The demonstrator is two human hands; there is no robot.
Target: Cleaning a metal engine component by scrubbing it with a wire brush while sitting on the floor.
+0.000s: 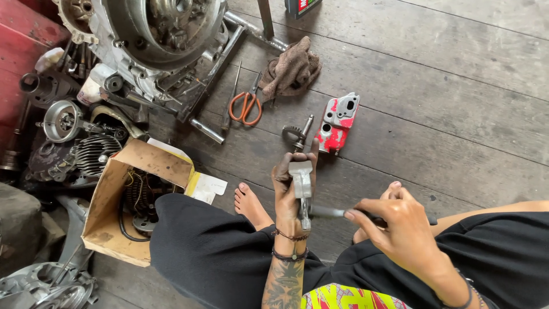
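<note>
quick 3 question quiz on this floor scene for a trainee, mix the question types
1. True or false: the left hand holds a grey metal part.
2. Which lies nearest the rag? A) scissors B) box C) red part
3. What does the right hand hold against the metal part?

Key: 1 true. 2 A. 3 A slim tool, its tip at the part's lower end.

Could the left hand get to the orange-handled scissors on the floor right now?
Probably not yet: the left hand is gripping a grey metal part. The scissors lie uncovered on the floorboards.
</note>
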